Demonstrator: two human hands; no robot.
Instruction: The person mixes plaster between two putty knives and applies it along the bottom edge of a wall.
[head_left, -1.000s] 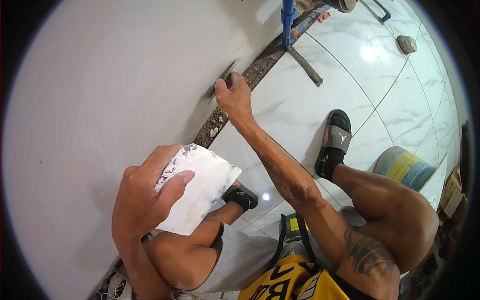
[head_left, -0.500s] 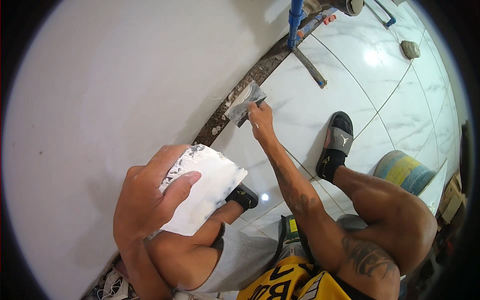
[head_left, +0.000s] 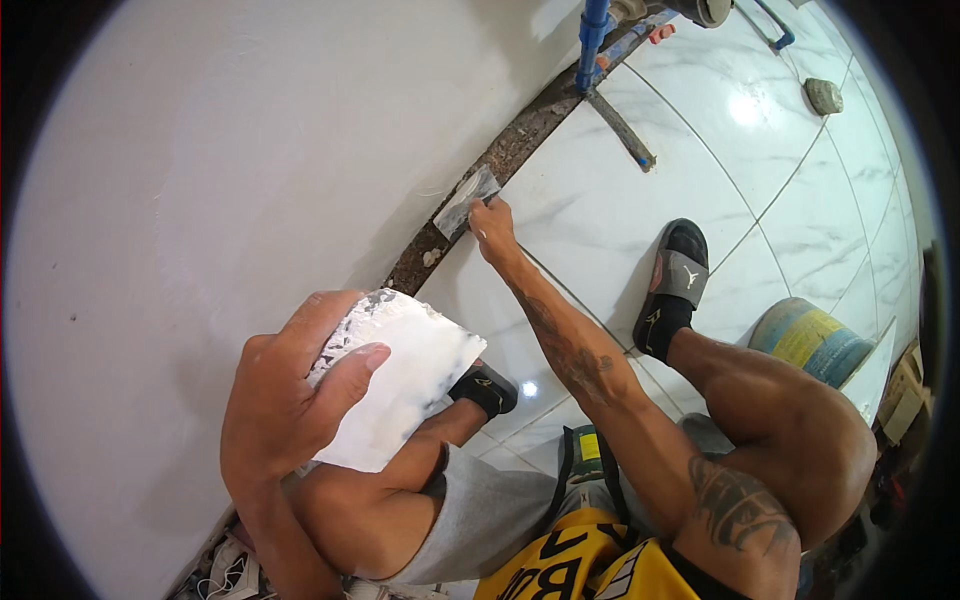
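My left hand (head_left: 290,385) is closed around the edge of a flat plate (head_left: 395,385), its thumb lying on top. Smooth white putty coats most of this plate, with rough clumps and grey patches along the upper left edge. Further ahead, my right hand (head_left: 492,228) grips a wide putty knife (head_left: 467,200), whose handle is mostly hidden by the fingers. Its pale-smeared blade is at the foot of the white wall (head_left: 220,180), over the dark, rough strip (head_left: 525,135) between wall and floor tiles. Whether the blade touches the wall I cannot tell.
Blue pipes (head_left: 592,45) rise at the far end of the strip, with a short grey pipe stub (head_left: 622,132) on the tiles. A stone (head_left: 823,96) lies far right. A round striped bucket (head_left: 812,342) stands beside my right leg. My slippered foot (head_left: 683,265) is on the tiles.
My right hand has moved left and slightly away with the putty knife, bringing the blade closer to the wall's foot. The coated plate in my left hand has shifted slightly left.
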